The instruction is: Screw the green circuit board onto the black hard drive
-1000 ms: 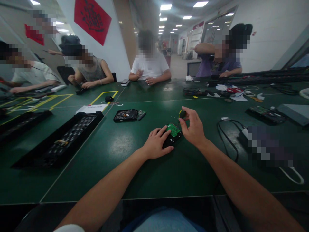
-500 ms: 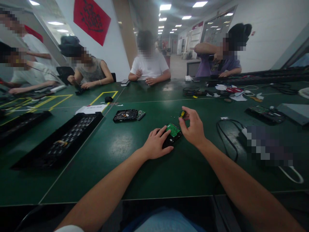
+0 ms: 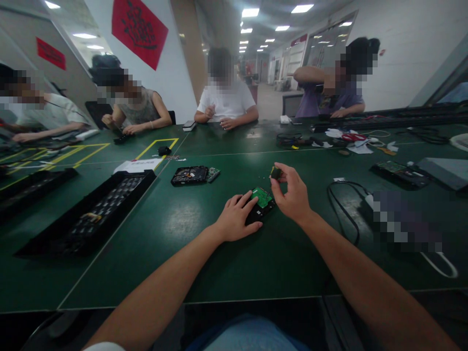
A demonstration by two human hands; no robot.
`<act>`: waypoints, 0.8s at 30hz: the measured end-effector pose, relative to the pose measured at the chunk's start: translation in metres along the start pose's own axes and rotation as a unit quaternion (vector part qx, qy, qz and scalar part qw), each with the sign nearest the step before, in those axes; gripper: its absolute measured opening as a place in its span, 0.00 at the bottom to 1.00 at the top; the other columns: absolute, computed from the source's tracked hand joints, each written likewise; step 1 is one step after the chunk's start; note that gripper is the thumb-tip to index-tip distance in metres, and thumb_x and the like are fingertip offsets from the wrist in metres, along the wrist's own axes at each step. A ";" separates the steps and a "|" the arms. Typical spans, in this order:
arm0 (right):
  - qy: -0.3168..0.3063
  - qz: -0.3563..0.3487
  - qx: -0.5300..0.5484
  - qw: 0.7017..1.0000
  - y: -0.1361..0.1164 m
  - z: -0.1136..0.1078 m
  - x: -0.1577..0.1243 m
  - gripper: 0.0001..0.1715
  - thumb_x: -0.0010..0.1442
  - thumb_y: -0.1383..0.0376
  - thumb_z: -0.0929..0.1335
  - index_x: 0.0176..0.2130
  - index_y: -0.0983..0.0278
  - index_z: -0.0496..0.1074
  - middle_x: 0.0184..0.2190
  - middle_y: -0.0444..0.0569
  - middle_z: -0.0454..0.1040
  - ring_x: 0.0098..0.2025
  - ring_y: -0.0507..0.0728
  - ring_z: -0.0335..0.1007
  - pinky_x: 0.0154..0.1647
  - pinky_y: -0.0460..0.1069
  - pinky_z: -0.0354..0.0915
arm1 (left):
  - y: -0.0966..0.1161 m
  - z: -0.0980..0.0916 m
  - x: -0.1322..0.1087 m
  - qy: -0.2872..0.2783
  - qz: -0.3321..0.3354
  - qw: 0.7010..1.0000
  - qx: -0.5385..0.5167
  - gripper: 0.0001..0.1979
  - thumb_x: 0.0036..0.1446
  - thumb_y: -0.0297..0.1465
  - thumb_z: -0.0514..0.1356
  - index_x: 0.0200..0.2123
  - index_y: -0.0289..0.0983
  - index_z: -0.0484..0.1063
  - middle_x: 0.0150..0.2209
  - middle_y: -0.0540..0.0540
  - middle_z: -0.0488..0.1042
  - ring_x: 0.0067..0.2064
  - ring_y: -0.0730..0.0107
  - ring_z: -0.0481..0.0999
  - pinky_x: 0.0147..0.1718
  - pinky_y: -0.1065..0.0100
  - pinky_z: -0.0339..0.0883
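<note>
My left hand lies with its fingers spread over a black hard drive on the green table. A green circuit board shows on the drive's upper face, partly covered by my fingertips. Just right of the drive, my right hand is raised above the table. Its thumb and fingers pinch a small dark piece with a yellow edge; its exact kind is not clear. A few tiny bits lie on the table beside it.
An opened hard drive with a loose circuit board lies left of centre. Further left is a long black tray. A cable, another drive and a grey box are at the right. Several people sit around the table.
The small piece in my right hand has turned, showing its dark side with less yellow. My left hand stays on the drive. A person standing at the far left has left view.
</note>
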State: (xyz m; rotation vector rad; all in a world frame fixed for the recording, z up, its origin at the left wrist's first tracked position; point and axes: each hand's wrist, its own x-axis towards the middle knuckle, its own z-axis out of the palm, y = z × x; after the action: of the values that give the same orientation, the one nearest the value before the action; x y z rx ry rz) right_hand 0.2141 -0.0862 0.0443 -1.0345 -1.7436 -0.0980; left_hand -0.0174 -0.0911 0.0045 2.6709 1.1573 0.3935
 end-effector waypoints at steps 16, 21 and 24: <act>0.004 0.002 0.001 1.000 -0.001 0.000 0.001 0.28 0.70 0.63 0.67 0.66 0.55 0.63 0.56 0.56 0.72 0.49 0.63 0.75 0.50 0.61 0.77 | 0.000 0.000 0.000 0.003 0.002 1.000 0.008 0.44 0.62 0.56 0.59 0.75 0.42 0.54 0.76 0.38 0.49 0.71 0.36 0.54 0.67 0.38 0.53; 0.024 -0.009 -0.009 1.000 -0.003 -0.001 0.002 0.24 0.68 0.60 0.70 0.61 0.53 0.69 0.51 0.54 0.71 0.47 0.62 0.74 0.48 0.61 0.78 | -0.001 0.002 0.001 0.001 0.001 1.000 0.005 0.45 0.62 0.56 0.59 0.75 0.43 0.54 0.76 0.39 0.49 0.71 0.37 0.54 0.67 0.38 0.53; 0.025 -0.009 -0.017 0.999 -0.003 -0.003 0.002 0.23 0.69 0.61 0.69 0.61 0.54 0.69 0.51 0.54 0.72 0.46 0.62 0.75 0.48 0.61 0.78 | -0.002 0.002 0.001 0.002 0.002 1.000 0.003 0.45 0.62 0.56 0.59 0.75 0.43 0.53 0.77 0.39 0.49 0.71 0.36 0.54 0.67 0.38 0.53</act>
State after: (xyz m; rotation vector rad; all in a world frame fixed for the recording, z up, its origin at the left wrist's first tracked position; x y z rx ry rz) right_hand 0.2142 -0.0883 0.0479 -1.0322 -1.7114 -0.1645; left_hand -0.0178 -0.0895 0.0022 2.6791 1.1576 0.3970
